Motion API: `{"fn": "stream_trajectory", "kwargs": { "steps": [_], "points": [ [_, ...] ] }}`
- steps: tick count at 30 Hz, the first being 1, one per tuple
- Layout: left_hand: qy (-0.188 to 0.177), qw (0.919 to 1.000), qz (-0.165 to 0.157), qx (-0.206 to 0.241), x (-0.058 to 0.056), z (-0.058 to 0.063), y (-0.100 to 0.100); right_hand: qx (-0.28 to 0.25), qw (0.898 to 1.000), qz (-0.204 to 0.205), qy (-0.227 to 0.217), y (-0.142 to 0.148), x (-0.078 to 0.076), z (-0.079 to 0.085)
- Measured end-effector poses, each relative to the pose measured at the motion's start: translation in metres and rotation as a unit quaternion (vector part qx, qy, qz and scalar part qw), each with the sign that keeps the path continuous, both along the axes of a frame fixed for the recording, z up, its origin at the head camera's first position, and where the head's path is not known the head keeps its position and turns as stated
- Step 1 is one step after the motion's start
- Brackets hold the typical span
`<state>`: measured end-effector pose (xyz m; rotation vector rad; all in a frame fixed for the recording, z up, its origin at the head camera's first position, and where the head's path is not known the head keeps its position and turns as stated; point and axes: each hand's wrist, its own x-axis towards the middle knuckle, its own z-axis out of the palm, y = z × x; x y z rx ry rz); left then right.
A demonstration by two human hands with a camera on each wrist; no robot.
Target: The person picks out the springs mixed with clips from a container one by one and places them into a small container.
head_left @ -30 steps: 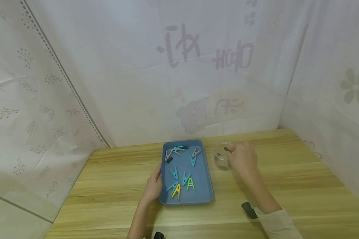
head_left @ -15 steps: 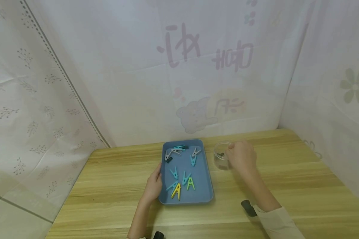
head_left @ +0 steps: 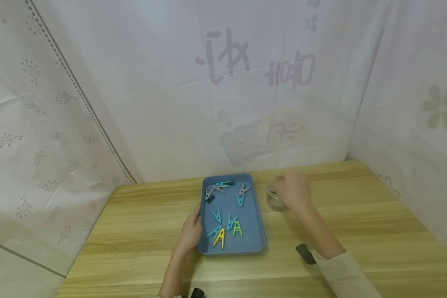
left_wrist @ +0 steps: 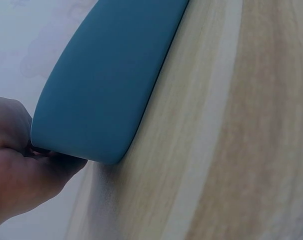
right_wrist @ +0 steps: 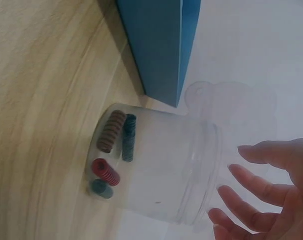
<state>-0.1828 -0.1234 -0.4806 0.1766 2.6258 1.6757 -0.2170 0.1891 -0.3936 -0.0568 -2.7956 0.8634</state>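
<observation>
My left hand grips the left side of the blue tray, thumb at the rim. In the left wrist view the same hand holds the tray wall. In the tray lie several clothespins, among them a yellow clothespin and a green clothespin. My right hand is over the mouth of a clear plastic jar. The right wrist view shows this hand with fingers apart and nothing held. Inside the jar are several small coil springs, including a red spring and a brown spring.
Small dark pieces lie among the clothespins at the tray's far end. The wooden table reaches back to a white printed curtain, with more curtain at both sides. The jar stands close beside the tray's right side.
One second ago my right hand pinched a dark spring at the jar's rim; now the fingers are spread and hold nothing. The right hand has shifted left over the jar. My left hand stays still.
</observation>
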Motion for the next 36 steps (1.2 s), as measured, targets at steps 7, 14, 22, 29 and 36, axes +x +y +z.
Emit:
{"fn": "stream_trajectory", "kwargs": {
  "steps": [7, 14, 22, 29, 36],
  "points": [
    [-0.004, 1.0, 0.0, 0.004, 0.001, 0.002, 0.0, -0.027, 0.999, 0.035, -0.013, -0.008, -0.004, 0.004],
    [-0.006, 1.0, -0.001, 0.007, 0.002, 0.003, 0.0, 0.013, 0.996, 0.087, -0.003, -0.017, -0.012, 0.003],
    [0.002, 1.0, -0.004, -0.001, 0.001, 0.002, 0.0, 0.031, 0.994, 0.106, -0.025, -0.03, -0.018, 0.008],
    [-0.001, 1.0, 0.001, 0.001, 0.001, 0.002, 0.0, -0.004, 0.989, 0.142, -0.029, -0.042, -0.022, 0.008],
    [0.001, 1.0, 0.003, -0.006, 0.001, 0.002, 0.0, 0.001, 0.986, 0.167, -0.03, -0.052, -0.03, 0.001]
  ]
}}
